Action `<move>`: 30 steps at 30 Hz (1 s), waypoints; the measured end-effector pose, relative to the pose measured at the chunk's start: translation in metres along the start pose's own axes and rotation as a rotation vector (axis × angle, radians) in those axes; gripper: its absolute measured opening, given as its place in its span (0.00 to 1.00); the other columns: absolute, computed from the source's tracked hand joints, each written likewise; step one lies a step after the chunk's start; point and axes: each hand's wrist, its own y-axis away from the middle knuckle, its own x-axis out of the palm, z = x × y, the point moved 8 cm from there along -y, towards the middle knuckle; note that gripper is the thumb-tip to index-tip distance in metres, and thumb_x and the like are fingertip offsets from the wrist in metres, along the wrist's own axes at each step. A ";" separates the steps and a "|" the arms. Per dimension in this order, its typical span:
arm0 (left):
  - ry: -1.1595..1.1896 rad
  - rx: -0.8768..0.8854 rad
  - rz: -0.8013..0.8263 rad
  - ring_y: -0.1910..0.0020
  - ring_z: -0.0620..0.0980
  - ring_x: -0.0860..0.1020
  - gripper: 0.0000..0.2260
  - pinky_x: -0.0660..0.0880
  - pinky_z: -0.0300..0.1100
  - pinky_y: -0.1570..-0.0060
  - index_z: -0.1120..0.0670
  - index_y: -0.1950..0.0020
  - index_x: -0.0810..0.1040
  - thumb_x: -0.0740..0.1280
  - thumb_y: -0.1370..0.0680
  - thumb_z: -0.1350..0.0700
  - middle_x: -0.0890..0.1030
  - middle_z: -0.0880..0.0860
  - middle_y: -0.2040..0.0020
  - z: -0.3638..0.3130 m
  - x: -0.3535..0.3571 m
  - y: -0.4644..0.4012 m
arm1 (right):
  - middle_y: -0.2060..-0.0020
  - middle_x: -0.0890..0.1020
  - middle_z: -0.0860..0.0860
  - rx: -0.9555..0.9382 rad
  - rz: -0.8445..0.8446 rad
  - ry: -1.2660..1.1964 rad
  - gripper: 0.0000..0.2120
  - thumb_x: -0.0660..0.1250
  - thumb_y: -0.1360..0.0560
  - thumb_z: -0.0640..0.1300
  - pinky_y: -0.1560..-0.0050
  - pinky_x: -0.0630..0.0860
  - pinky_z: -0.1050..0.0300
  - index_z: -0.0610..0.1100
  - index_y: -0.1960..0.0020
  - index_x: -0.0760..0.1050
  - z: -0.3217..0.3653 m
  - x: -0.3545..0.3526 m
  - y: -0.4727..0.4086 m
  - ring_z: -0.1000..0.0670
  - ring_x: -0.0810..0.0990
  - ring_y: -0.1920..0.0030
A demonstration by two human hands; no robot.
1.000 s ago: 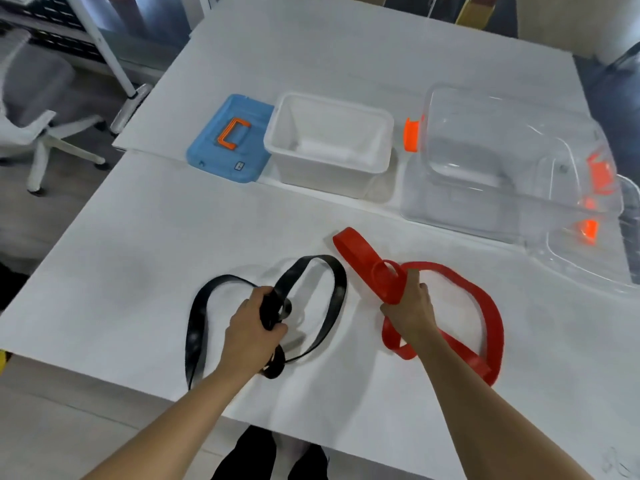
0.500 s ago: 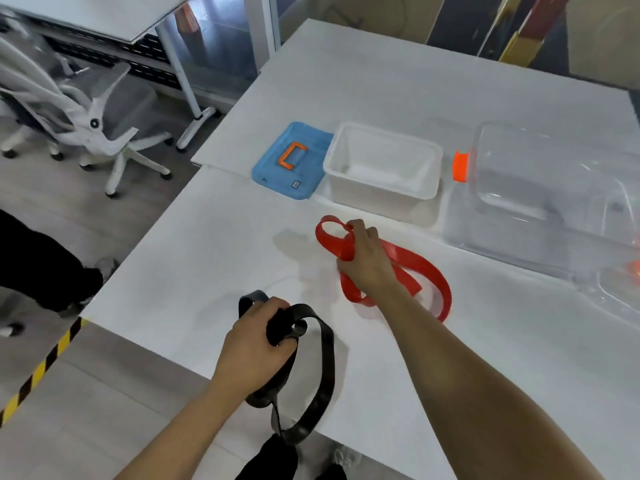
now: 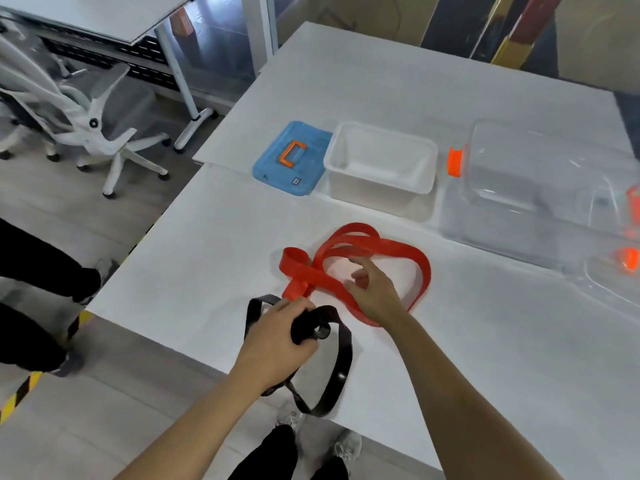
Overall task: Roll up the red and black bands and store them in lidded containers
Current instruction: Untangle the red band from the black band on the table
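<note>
The red band (image 3: 398, 247) lies in loose overlapping loops on the white table (image 3: 214, 244), in front of the containers. My right hand (image 3: 375, 296) hovers over its near side with fingers spread and relaxed, holding nothing. The black band (image 3: 341, 372) hangs partly over the table's front edge. My left hand (image 3: 273, 344) grips a bunched part of it just below the red band's left loop. Behind stand a white open container (image 3: 327, 161), its blue lid (image 3: 277, 171) lying flat to the left, and a clear container (image 3: 519, 188) with orange latches.
A clear lid (image 3: 616, 282) lies at the far right edge. The table's front and left edges are close to my hands. White office chairs (image 3: 97, 133) stand on the floor at left, and another person's legs (image 3: 41, 282) are by the table's left corner.
My right hand has let go of the red band, which now lies spread on the table. My left hand, still holding the black band, moved up close to the red one.
</note>
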 end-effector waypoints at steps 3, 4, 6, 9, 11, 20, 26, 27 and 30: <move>0.041 0.066 0.024 0.54 0.43 0.77 0.15 0.76 0.42 0.55 0.40 0.46 0.73 0.69 0.31 0.52 0.76 0.42 0.53 -0.021 0.006 -0.003 | 0.47 0.85 0.48 0.014 0.133 -0.231 0.20 0.63 0.20 0.32 0.53 0.79 0.68 0.49 0.36 0.81 -0.003 -0.010 0.039 0.46 0.84 0.47; 0.056 0.096 0.030 0.54 0.42 0.77 0.16 0.75 0.40 0.55 0.40 0.46 0.74 0.70 0.31 0.53 0.77 0.42 0.52 -0.029 0.009 -0.003 | 0.45 0.86 0.48 0.022 0.173 -0.302 0.20 0.61 0.20 0.32 0.45 0.81 0.64 0.49 0.36 0.82 -0.003 -0.013 0.052 0.47 0.85 0.44; 0.088 0.156 0.038 0.52 0.41 0.77 0.16 0.73 0.35 0.54 0.40 0.45 0.75 0.71 0.30 0.54 0.77 0.42 0.51 -0.047 0.014 -0.004 | 0.39 0.85 0.49 0.020 0.229 -0.429 0.21 0.57 0.19 0.35 0.32 0.78 0.50 0.50 0.35 0.82 -0.005 -0.019 0.075 0.47 0.83 0.36; 0.172 0.201 0.034 0.49 0.39 0.77 0.16 0.72 0.31 0.51 0.43 0.44 0.76 0.71 0.28 0.58 0.79 0.43 0.49 -0.072 0.022 -0.008 | 0.34 0.83 0.49 0.078 0.251 -0.650 0.21 0.56 0.19 0.47 0.25 0.70 0.39 0.48 0.32 0.80 -0.017 -0.030 0.102 0.47 0.80 0.32; 0.244 0.220 0.043 0.49 0.39 0.77 0.15 0.71 0.29 0.50 0.46 0.44 0.76 0.70 0.27 0.60 0.80 0.43 0.49 -0.090 0.028 -0.011 | 0.31 0.81 0.51 0.083 0.229 -0.753 0.25 0.56 0.21 0.54 0.22 0.64 0.41 0.49 0.28 0.76 -0.024 -0.041 0.116 0.50 0.77 0.28; 0.563 0.271 0.139 0.56 0.45 0.80 0.14 0.77 0.38 0.54 0.45 0.50 0.78 0.65 0.23 0.65 0.82 0.47 0.58 -0.183 0.074 -0.023 | 0.31 0.80 0.59 0.051 0.117 -0.533 0.31 0.78 0.28 0.50 0.24 0.69 0.47 0.60 0.27 0.73 -0.047 -0.098 0.164 0.58 0.76 0.28; 0.554 0.232 0.208 0.44 0.45 0.77 0.17 0.72 0.35 0.47 0.39 0.48 0.78 0.63 0.23 0.64 0.77 0.51 0.44 -0.212 0.115 -0.027 | 0.49 0.88 0.45 0.063 -0.139 -0.531 0.12 0.74 0.26 0.37 0.39 0.80 0.48 0.46 0.44 0.83 -0.068 -0.135 0.176 0.46 0.87 0.46; 0.539 0.231 0.205 0.43 0.45 0.75 0.19 0.71 0.35 0.46 0.36 0.50 0.77 0.64 0.23 0.63 0.76 0.51 0.43 -0.214 0.121 -0.030 | 0.51 0.88 0.43 0.080 -0.171 -0.534 0.10 0.74 0.26 0.35 0.41 0.82 0.47 0.44 0.45 0.84 -0.073 -0.137 0.178 0.45 0.88 0.48; 0.498 0.235 0.238 0.42 0.46 0.76 0.19 0.73 0.35 0.44 0.37 0.47 0.76 0.65 0.24 0.63 0.75 0.50 0.43 -0.215 0.140 -0.038 | 0.54 0.89 0.46 0.139 -0.271 -0.488 0.11 0.72 0.26 0.35 0.50 0.84 0.53 0.44 0.46 0.83 -0.089 -0.149 0.185 0.48 0.89 0.54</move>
